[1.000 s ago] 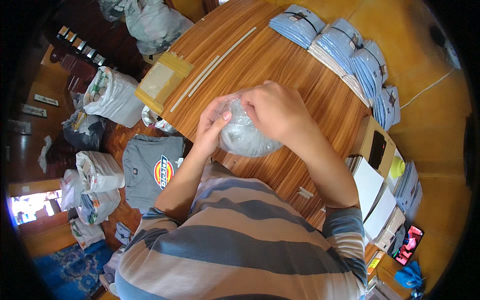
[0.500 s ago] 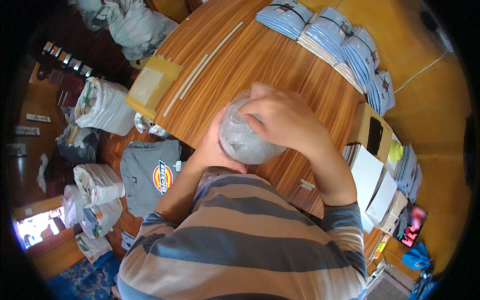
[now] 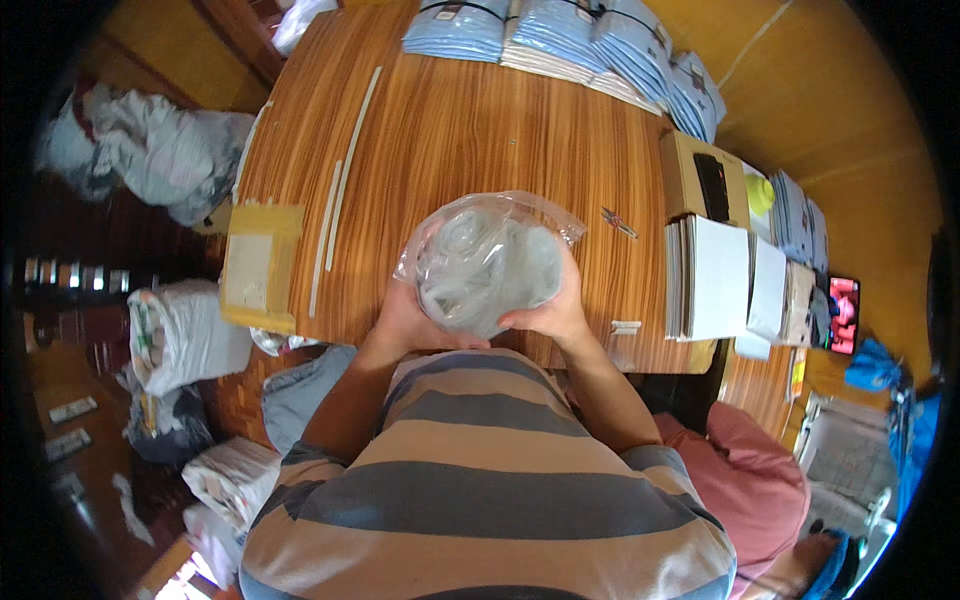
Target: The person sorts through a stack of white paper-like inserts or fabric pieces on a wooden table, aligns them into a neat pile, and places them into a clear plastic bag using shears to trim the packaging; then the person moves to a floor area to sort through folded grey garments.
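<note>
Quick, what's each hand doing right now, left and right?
Left hand: closed on the left side of the clear plastic bag bundle.
Right hand: closed on the bundle's right side, from below.

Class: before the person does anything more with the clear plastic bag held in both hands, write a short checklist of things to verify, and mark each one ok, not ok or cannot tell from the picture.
1. Both hands on the clear plastic bag: ok; left hand and right hand grip its lower sides.
2. Bag lifted off the wooden table: cannot tell.
3. Bare table in front of the bag: ok.
4. Bag mouth open or sealed: cannot tell.
5. Small scissors-like tool apart from the hands: ok, it lies to the right.
6. Stacked folded blue shirts out of the way: ok, at the far edge.
</note>
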The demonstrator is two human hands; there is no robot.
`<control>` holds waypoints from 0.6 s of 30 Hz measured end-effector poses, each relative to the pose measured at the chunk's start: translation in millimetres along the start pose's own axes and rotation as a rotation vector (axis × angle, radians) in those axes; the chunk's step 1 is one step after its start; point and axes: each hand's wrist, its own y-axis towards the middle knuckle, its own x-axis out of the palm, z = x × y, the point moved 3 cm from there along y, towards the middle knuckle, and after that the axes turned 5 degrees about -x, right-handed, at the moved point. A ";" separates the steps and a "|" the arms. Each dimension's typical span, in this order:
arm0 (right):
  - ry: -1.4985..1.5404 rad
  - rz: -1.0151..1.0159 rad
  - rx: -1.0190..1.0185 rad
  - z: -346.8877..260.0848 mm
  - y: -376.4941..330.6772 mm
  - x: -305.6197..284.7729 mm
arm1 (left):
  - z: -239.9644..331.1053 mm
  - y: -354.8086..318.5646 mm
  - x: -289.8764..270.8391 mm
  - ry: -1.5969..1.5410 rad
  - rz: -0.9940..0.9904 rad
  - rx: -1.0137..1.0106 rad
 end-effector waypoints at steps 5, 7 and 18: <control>-0.087 0.109 -0.089 -24.1 8.9 33.6 | 3.3 12.7 -21.2 -0.003 -0.106 0.061; -0.020 0.191 -0.152 -33.5 17.3 41.1 | 1.4 18.3 -30.8 -0.130 -0.124 -0.017; 0.038 0.462 0.030 -41.8 2.2 53.2 | -102.3 13.2 -35.6 -0.291 -0.357 -0.106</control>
